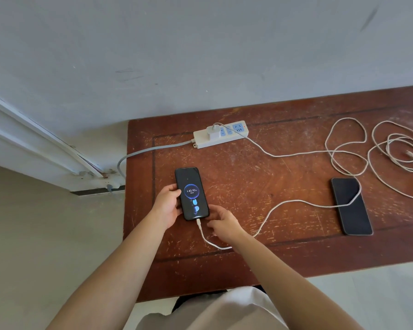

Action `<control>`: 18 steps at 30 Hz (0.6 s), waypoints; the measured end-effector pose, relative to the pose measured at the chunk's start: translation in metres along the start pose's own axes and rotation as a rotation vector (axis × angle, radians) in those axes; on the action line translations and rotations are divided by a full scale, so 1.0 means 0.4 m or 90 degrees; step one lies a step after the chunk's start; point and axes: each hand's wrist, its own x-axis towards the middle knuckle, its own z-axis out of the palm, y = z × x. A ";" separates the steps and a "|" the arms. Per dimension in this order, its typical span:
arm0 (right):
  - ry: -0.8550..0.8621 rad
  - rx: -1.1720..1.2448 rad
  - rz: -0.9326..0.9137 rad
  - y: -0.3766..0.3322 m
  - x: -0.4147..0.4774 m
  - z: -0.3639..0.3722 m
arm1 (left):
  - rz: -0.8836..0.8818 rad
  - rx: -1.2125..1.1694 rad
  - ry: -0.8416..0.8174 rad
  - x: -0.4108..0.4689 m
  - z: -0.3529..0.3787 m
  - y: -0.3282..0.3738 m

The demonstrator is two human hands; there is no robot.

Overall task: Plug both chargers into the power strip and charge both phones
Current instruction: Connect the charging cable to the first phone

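A black phone [191, 193] lies near the table's left side, its screen lit with a charging ring reading 43.90%. A white cable [267, 215] is plugged into its bottom end. My left hand [167, 203] grips the phone's left edge. My right hand [222, 221] touches its lower right corner beside the plug. The cable runs right, crosses a second dark phone [352, 206] with a blank screen, and leads back to a white charger [212, 132] plugged into the white power strip [221, 134]. A second coiled cable [401, 153] lies at the far right.
The worn brown wooden table [260, 172] stands against a grey wall. The strip's grey cord [138, 153] drops off the table's left edge toward a white door frame [34, 139]. Light floor lies to the left and right.
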 end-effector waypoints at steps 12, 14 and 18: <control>0.061 -0.056 0.018 -0.006 0.037 0.079 | -0.015 0.124 -0.051 -0.007 -0.034 0.014; 0.063 -0.077 -0.005 -0.006 0.038 0.086 | -0.024 0.139 -0.058 -0.011 -0.038 0.014; 0.040 -0.101 -0.025 -0.010 0.039 0.080 | -0.031 0.105 -0.065 -0.021 -0.047 0.013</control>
